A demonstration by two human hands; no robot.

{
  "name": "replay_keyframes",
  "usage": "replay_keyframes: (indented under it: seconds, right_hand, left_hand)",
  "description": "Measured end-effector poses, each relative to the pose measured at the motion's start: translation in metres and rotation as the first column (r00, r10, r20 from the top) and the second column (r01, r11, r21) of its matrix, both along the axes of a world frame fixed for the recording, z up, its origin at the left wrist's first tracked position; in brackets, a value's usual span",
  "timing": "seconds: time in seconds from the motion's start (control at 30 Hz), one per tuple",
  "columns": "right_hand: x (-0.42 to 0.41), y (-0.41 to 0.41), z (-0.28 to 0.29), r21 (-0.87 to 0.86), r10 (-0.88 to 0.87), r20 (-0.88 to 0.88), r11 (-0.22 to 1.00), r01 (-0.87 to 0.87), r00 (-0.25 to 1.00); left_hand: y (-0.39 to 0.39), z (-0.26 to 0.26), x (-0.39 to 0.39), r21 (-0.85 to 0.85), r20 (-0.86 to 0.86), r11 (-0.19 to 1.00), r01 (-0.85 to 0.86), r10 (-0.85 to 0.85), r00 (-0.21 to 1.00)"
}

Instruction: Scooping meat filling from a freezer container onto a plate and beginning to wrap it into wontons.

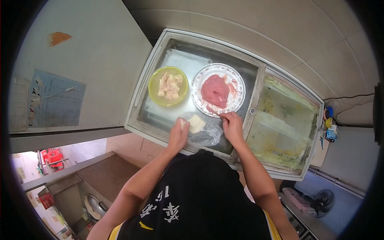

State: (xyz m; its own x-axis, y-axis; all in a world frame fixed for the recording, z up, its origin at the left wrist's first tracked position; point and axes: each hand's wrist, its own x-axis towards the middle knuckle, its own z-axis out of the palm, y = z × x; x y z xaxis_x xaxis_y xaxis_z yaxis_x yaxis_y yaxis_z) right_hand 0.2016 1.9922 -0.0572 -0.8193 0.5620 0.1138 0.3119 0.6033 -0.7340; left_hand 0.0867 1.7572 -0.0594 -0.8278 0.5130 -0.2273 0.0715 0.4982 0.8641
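Observation:
On a glass-topped chest freezer stands a round plate with a floral rim, holding a mound of raw pinkish ground meat or paste. Left of it is a yellow-green bowl with folded, pale filled wrappers. A clear plastic bag lies at the near edge, with a stack of pale square wrappers on it. My left hand is closed around a small pale wrapper beside the stack. My right hand pinches a thin stick-like utensil at the plate's near rim, its tip by the meat.
The freezer's frosted right glass panel adjoins the work spot. A tiled wall rises behind, a large pale cabinet panel stands at the left. A brown counter lies at lower left, a black fan at lower right.

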Motion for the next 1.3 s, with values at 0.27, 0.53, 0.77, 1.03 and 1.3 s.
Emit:
replay_keyframes:
  seconds: [0.27, 0.53, 0.77, 1.03, 1.3]
  right_hand:
    - [0.006, -0.029, 0.012, -0.366, 0.029, -0.037, 0.930, -0.041, 0.999]
    - [0.006, -0.031, -0.001, -0.110, 0.354, -0.042, 0.928, -0.357, 0.934]
    - [0.001, -0.035, 0.026, -0.304, 0.330, 0.027, 0.902, -0.306, 0.944]
    - [0.007, 0.013, 0.025, -0.189, 0.298, 0.018, 0.938, -0.290, 0.954]
    - [0.010, 0.067, 0.021, 0.158, 0.117, 0.054, 0.980, -0.124, 0.992]
  left_hand:
    - [0.001, 0.006, -0.008, 0.083, 0.319, 0.983, -0.163, 0.129, 0.939]
    - [-0.017, -0.010, -0.005, 0.079, 0.383, 0.962, -0.262, 0.213, 0.899]
    - [0.011, 0.020, 0.003, 0.029, 0.693, 0.977, -0.210, 0.132, 0.709]
    - [0.027, 0.000, -0.007, 0.178, 0.662, 0.915, -0.362, 0.161, 0.732]
    - [0.017, 0.014, -0.010, 0.093, 0.088, 0.994, 0.048, -0.057, 0.994]
